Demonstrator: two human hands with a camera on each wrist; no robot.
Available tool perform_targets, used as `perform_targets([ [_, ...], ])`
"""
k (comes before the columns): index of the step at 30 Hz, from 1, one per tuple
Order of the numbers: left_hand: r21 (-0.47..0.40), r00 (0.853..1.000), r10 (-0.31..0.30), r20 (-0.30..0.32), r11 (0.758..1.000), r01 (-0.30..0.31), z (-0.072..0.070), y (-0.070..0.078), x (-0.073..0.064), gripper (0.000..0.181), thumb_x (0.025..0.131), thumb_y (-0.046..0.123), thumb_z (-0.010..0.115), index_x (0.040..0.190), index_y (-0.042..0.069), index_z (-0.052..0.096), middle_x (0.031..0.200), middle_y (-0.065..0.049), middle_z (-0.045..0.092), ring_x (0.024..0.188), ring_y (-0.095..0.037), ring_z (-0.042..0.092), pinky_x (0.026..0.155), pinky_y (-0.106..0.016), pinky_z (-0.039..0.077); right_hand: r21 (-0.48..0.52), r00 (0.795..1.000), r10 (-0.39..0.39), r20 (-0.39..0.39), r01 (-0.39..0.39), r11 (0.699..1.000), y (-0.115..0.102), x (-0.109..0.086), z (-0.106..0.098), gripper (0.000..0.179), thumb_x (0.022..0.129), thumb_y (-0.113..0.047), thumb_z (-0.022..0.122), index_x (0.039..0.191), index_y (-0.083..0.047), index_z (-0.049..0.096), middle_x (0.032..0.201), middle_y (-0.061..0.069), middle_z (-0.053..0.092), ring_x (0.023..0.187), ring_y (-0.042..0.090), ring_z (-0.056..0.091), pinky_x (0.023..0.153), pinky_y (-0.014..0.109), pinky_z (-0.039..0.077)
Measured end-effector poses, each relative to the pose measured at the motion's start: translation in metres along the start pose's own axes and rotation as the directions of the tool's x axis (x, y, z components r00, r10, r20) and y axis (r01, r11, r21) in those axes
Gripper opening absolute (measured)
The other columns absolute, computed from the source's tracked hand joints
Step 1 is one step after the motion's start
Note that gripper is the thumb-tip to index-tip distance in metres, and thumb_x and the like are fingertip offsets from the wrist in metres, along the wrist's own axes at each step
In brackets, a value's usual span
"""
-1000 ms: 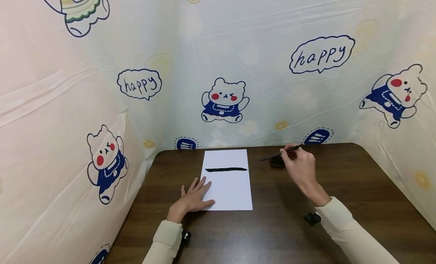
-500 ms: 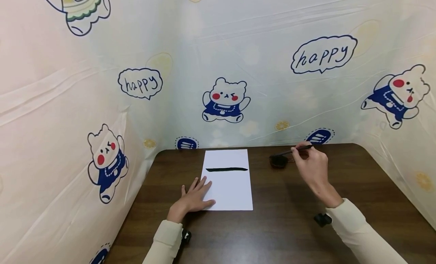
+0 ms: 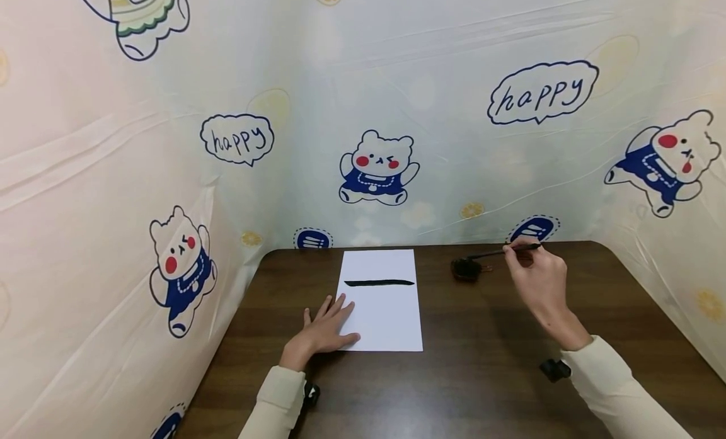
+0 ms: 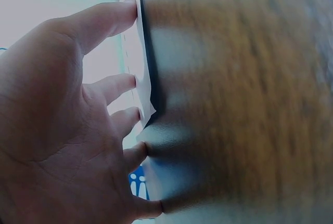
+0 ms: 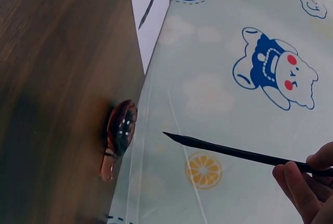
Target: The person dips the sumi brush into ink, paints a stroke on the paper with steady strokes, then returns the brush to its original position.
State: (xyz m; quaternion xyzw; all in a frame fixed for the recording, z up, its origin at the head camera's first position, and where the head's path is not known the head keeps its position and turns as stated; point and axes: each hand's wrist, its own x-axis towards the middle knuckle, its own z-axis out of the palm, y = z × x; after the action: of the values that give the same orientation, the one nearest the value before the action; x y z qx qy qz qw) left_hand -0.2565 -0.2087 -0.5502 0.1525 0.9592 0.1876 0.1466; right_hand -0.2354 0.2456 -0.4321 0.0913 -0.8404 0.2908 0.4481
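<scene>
A white sheet of paper [image 3: 386,319] lies on the table with one bold black stroke [image 3: 379,283] running across its upper part. My left hand [image 3: 322,333] rests spread on the sheet's lower left; in the left wrist view, thumb and some fingertips touch the paper, while others reach the wood. Between thumb and fingers, my right hand [image 3: 539,278] pinches a slim black ink brush [image 5: 234,152] with a pointed tip. The brush points left, its tip near a small dark reddish-brown ink dish [image 3: 466,270]. In the right wrist view, the tip appears apart from the dish.
The brown wooden table [image 3: 454,388] ends at a pale curtain [image 3: 442,143] printed with bears and "happy" bubbles, which encloses the back and sides. The ink dish stands right of the paper, near the far edge, with a small handle-like projection facing right.
My right hand has moved to the right with the brush, whose tip has passed from beyond the dish's left side back to the dish. The left hand and the paper have stayed put.
</scene>
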Motion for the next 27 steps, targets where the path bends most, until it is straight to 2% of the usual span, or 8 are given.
perform_targets([
  [4, -0.017, 1.0, 0.01, 0.008, 1.0, -0.01, -0.006, 0.007, -0.006, 0.092, 0.094, 0.068, 0.065, 0.169, 0.026, 0.033, 0.182, -0.005, 0.011, 0.168, -0.039, -0.001, 0.118, -0.085, -0.011, -0.017, 1.0, -0.021, -0.005, 0.021, 1.0, 0.005, 0.0, -0.005, 0.007, 0.094, -0.002, 0.077, 0.098, 0.003, 0.073, 0.083, 0.018, 0.078, 0.063, 0.032, 0.072, 0.063, 0.009, 0.041],
  [11, -0.02, 1.0, 0.022, 0.003, 1.0, -0.022, 0.001, -0.003, 0.0, 0.093, 0.093, 0.075, 0.061, 0.17, 0.031, 0.03, 0.182, 0.0, 0.008, 0.168, -0.037, -0.005, 0.117, -0.085, -0.013, -0.05, 0.999, -0.033, 0.008, 0.034, 0.998, 0.015, -0.003, -0.009, 0.009, 0.094, -0.002, 0.078, 0.098, 0.001, 0.071, 0.081, 0.017, 0.077, 0.061, 0.03, 0.07, 0.062, 0.014, 0.042],
  [16, -0.029, 1.0, 0.028, 0.004, 0.999, -0.028, 0.0, -0.002, -0.002, 0.093, 0.094, 0.074, 0.062, 0.17, 0.029, 0.031, 0.182, -0.003, 0.009, 0.168, -0.04, -0.003, 0.117, -0.085, -0.013, -0.045, 0.999, -0.03, 0.026, 0.031, 0.998, 0.019, -0.005, -0.01, 0.012, 0.091, 0.0, 0.08, 0.101, 0.001, 0.073, 0.086, 0.017, 0.079, 0.063, 0.03, 0.072, 0.064, 0.006, 0.04],
  [20, -0.026, 1.0, 0.018, 0.008, 0.999, -0.018, 0.0, -0.002, -0.001, 0.094, 0.093, 0.075, 0.061, 0.17, 0.03, 0.03, 0.182, 0.0, 0.007, 0.168, -0.037, -0.005, 0.118, -0.084, -0.013, -0.032, 0.999, -0.035, 0.04, 0.037, 0.999, 0.021, -0.006, -0.01, 0.015, 0.089, 0.003, 0.081, 0.102, 0.001, 0.075, 0.091, 0.017, 0.08, 0.066, 0.03, 0.074, 0.069, -0.002, 0.036],
  [27, -0.037, 0.999, 0.032, 0.002, 0.999, -0.032, 0.001, -0.004, 0.0, 0.094, 0.093, 0.076, 0.061, 0.17, 0.031, 0.03, 0.182, -0.002, 0.008, 0.168, -0.04, -0.004, 0.115, -0.087, -0.012, -0.04, 0.994, -0.091, 0.063, 0.094, 0.995, 0.025, -0.01, -0.011, 0.02, 0.087, 0.005, 0.083, 0.105, 0.0, 0.076, 0.095, 0.015, 0.081, 0.072, 0.028, 0.076, 0.07, 0.001, 0.04],
])
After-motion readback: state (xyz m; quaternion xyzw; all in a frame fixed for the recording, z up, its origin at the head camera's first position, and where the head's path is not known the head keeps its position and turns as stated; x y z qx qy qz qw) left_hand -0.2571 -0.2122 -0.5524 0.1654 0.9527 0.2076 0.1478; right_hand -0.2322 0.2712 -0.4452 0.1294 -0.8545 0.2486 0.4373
